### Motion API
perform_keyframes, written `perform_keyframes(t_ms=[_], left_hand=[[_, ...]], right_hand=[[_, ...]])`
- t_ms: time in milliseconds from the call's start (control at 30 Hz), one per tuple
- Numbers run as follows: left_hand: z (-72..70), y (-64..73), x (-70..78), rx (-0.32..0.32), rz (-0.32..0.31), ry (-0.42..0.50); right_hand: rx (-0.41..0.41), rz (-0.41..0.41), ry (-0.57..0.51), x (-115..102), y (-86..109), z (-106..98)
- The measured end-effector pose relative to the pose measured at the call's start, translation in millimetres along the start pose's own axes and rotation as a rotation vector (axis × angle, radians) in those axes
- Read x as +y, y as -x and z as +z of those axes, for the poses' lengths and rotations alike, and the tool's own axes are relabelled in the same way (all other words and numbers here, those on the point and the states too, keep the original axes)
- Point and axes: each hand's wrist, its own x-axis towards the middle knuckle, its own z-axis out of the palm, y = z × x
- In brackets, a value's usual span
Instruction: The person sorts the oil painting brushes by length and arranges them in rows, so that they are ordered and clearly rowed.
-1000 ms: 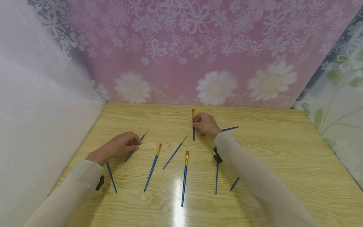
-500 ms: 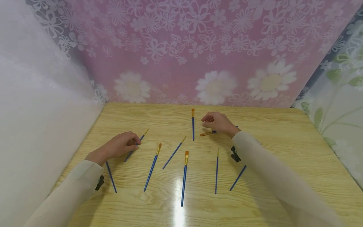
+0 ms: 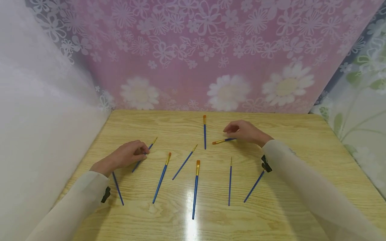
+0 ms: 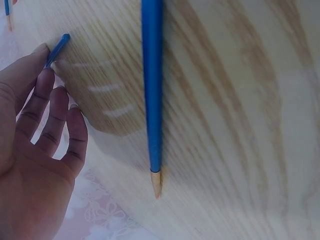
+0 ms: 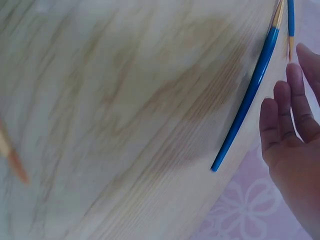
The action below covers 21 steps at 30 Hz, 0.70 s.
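My left hand [image 3: 128, 155] is low over the table at the left. Its thumb and index finger pinch a thin blue paintbrush [image 3: 153, 142], whose gold tip points away; the left wrist view shows its blue handle end [image 4: 60, 47] sticking out of the pinch. My right hand [image 3: 245, 131] hovers with bent fingers over a paintbrush [image 3: 222, 141] lying sideways, hiding part of its handle. The right wrist view shows the fingers [image 5: 282, 112] apart from that brush [image 5: 247, 100]. A flat-tipped paintbrush [image 3: 205, 134] lies to the left of this hand, pointing away.
Several more blue paintbrushes lie spread on the wooden table [image 3: 301, 174]: a wide flat one [image 3: 196, 187] in the middle, a round-tipped one [image 3: 162, 177] and a thin one [image 3: 184, 163] left of it. Another [image 3: 230, 182] lies at right. A pink flowered cloth [image 3: 181, 67] hangs behind.
My right hand has let go of the flat-tipped paintbrush at the back and moved right, over the sideways one. The left hand has stayed in place.
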Motion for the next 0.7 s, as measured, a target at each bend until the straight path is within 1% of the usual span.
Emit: perform_keyframes(t_ms=[133, 267, 433, 533, 700], left_hand=[[-1.1, 0.7, 3.5, 0.001, 0.013, 0.015], [-2.2, 1.1, 5.6, 0.000, 0.020, 0.025], [-2.1, 0.6, 4.8, 0.000, 0.014, 0.022], [-1.9, 0.4, 4.6, -0.001, 0.009, 0.024], [-1.5, 0.5, 4.8, -0.005, -0.011, 0.029]], right_hand=[[-0.030, -0.041, -0.012, 7.2, 4.8, -5.1], [-0.068, -0.060, -0.022, 12.0, 8.3, -8.3], [-0.099, -0.029, -0.002, 16.0, 11.7, -9.0], [-0.098, -0.024, 0.020, 19.4, 10.4, -7.0], [-0.065, -0.031, 0.066, 23.1, 7.4, -1.2]])
